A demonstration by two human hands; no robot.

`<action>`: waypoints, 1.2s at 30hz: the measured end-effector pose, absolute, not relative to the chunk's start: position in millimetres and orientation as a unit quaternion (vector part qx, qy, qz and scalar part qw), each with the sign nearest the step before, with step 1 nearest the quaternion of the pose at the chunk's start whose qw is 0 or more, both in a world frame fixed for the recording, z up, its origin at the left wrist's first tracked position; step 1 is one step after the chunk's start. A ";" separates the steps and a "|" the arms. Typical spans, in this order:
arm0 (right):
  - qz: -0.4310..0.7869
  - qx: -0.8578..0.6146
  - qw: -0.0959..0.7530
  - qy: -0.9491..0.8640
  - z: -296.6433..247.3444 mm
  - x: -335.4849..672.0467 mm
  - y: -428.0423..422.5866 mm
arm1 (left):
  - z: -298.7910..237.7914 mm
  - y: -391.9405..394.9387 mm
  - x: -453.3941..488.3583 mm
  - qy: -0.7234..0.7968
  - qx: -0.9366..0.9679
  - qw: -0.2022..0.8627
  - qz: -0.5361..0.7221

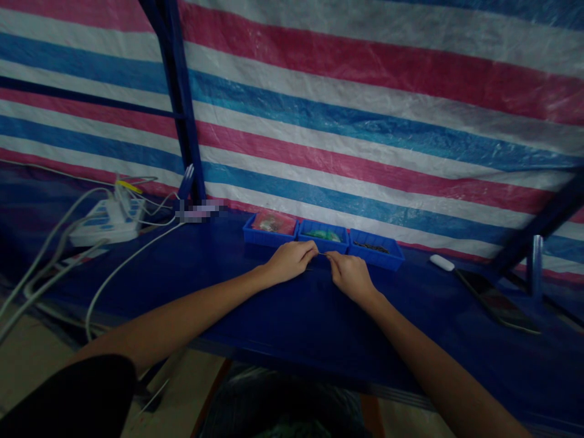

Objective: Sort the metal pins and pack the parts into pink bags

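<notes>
My left hand (292, 260) and my right hand (351, 274) are held close together above the blue table, in front of the small blue bins. Fingers and thumb are pinched on both hands. A thin, slender piece (322, 253) spans the short gap between the fingertips, too small to identify. Just behind the hands stand three bins side by side. The left bin (264, 238) holds a reddish plastic bag with small shiny bits, the middle bin (305, 239) holds green items in clear plastic, and the right bin (387, 260) holds small dark pieces.
On the left, a white power strip (107, 228) with several cables (132, 261) lies on the blue table (283, 322). A phone (497, 301) and a small white case (441, 263) rest at the right. Blue metal posts (182, 115) rise before a striped sheet (342, 109).
</notes>
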State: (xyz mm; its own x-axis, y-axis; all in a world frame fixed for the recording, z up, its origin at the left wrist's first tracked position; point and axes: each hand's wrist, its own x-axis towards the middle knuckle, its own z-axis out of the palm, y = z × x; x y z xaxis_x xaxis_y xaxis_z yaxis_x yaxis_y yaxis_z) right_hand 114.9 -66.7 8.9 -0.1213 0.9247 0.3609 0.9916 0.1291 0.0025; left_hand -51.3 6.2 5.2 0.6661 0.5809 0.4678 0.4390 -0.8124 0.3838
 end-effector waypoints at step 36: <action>-0.128 -0.654 0.135 -0.733 10.2 115.3 -66.0 | 1.2 9.1 -51.2 0.273 0.890 0.112 0.347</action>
